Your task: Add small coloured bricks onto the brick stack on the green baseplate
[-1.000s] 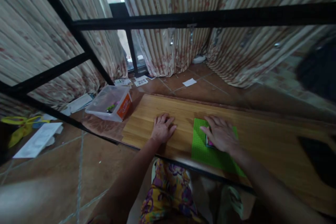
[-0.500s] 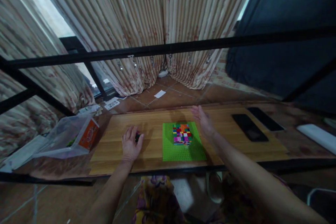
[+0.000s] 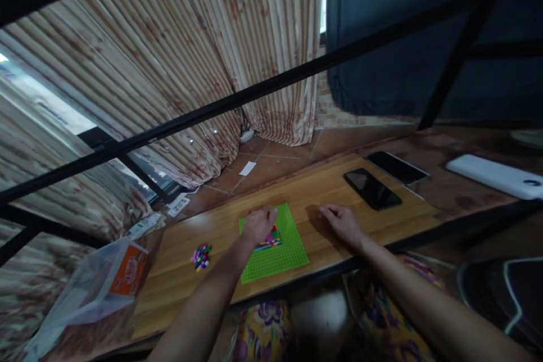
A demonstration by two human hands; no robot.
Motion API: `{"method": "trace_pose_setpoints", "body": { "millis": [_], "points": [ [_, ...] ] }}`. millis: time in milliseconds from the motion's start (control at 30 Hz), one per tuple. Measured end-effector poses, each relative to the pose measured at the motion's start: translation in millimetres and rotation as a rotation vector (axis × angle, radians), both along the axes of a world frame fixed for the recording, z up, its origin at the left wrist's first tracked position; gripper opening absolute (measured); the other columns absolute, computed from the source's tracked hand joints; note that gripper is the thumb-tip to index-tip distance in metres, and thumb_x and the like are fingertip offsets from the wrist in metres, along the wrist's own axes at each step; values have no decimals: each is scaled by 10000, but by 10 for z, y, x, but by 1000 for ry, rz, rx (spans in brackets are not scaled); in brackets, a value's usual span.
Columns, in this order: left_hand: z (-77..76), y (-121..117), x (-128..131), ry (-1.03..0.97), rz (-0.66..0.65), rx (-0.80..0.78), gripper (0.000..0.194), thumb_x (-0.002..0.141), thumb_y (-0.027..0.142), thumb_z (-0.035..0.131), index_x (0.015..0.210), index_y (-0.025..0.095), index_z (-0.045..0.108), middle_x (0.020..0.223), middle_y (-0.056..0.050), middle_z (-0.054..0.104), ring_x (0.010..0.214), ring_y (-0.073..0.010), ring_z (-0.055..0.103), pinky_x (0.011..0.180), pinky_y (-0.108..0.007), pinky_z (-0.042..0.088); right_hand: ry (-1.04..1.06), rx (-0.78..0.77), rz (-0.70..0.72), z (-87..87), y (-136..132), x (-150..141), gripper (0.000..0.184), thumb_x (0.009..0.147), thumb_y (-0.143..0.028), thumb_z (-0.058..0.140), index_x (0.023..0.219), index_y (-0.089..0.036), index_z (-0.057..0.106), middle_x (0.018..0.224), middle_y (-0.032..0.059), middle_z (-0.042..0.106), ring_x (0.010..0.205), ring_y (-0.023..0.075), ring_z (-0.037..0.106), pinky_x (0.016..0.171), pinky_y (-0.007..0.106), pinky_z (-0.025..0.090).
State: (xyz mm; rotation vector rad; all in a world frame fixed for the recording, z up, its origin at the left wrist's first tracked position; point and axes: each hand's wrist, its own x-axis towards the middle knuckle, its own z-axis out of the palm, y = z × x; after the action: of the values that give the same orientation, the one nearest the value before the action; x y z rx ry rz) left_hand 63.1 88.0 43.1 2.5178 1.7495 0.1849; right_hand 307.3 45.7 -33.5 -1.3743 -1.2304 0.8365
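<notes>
A compact block of many-coloured toy bricks [image 3: 271,242] stands on a green studded baseplate [image 3: 292,249]. My left hand [image 3: 258,226] covers much of that block from above, its fingers bent downward and mostly hidden behind the knuckles. Whatever they grip is out of sight. Right of the baseplate, my right hand [image 3: 344,225] rests low over the board with its fingers curled in, and nothing shows in it. Left of the baseplate lies a small loose pile of coloured bricks [image 3: 201,258].
A clear plastic box [image 3: 91,283] with an orange label stands at the left end of the wooden board [image 3: 169,288]. Two dark phones [image 3: 373,188] lie to the right, with a white oblong device [image 3: 492,175] beyond them. A black metal bar [image 3: 271,86] crosses ahead.
My left hand has moved right, from the loose pile onto the brick block, uncovering the pile. My right hand, spread before, is now curled and nearer me. The view has tilted and turned right.
</notes>
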Motion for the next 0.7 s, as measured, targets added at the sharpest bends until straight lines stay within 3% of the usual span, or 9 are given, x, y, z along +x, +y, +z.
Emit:
{"method": "trace_pose_setpoints", "body": {
  "millis": [167,400,700],
  "points": [
    [-108,22,51,81,57,-66,485,990,454,241,965,217,664,909,-74,725,860,-199,671,747,-293,445,-53,34,-11,48,-51,35,403,848,-499,484,719,-190,708,709,38,710,706,213,636,693,316,464],
    [-101,66,73,135,149,-119,513,984,469,232,894,200,661,809,-75,707,823,-207,661,719,-293,416,-272,12,161,139,-56,-144,308,887,-327,449,818,-212,726,772,36,730,726,202,648,693,295,449],
    [-91,50,94,140,189,-144,516,980,494,224,869,209,639,789,-59,681,788,-205,641,675,-288,376,-405,12,238,202,-29,-179,257,864,-228,459,766,-207,695,714,20,675,645,162,581,638,265,400]
  ]
}}
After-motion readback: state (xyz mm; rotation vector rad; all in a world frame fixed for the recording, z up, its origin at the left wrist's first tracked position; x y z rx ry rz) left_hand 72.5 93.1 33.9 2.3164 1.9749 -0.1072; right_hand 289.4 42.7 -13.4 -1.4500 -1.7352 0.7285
